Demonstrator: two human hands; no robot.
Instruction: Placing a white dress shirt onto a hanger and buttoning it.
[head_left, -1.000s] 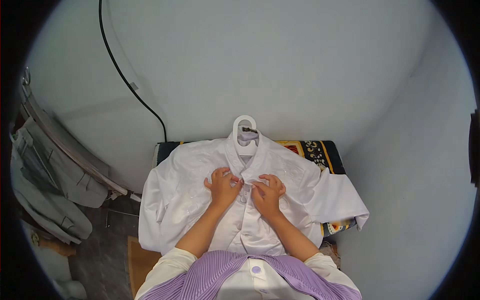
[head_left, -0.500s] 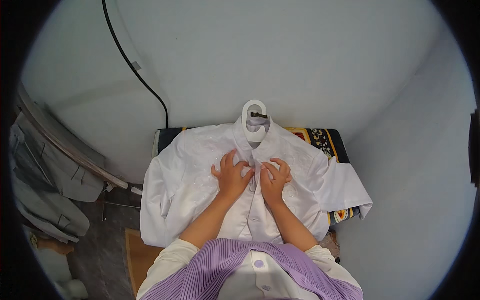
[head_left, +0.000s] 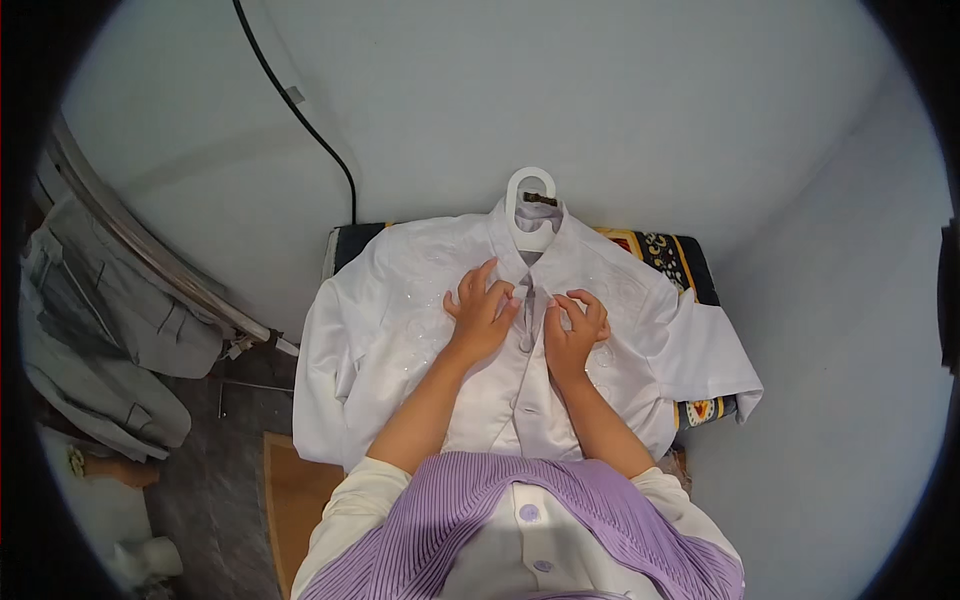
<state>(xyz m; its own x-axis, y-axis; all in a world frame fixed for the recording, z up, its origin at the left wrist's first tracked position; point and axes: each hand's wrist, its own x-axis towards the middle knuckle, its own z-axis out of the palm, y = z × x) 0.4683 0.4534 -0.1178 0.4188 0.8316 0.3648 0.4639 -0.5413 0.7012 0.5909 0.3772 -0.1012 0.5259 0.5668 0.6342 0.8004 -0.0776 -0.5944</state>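
Observation:
A white satin jacket (head_left: 480, 420) with shiny embroidery on the chest lies front up, its sleeves spread to both sides. A white plastic hanger (head_left: 531, 236) sits in its stand-up collar, with the hook pointing at the wall. Just below the collar, my left hand (head_left: 482, 315) pinches the left front edge between thumb and forefinger, other fingers spread over the embroidery. Opposite it, my right hand (head_left: 573, 330) pinches the right front edge, its other fingers curled. A narrow gap parts the two edges. A button (head_left: 525, 343) shows below my fingertips.
Beneath the jacket is a surface covered in dark patterned cloth (head_left: 672, 262), against a pale wall (head_left: 640, 110). A black cable (head_left: 300, 110) runs down the wall. At left, grey garments (head_left: 110, 320) hang by a curved metal rail (head_left: 150, 250). A brown board (head_left: 290, 490) stands nearby.
My two hands have moved apart, and the gap between the jacket's front edges has widened below the collar. The whole view has shifted slightly.

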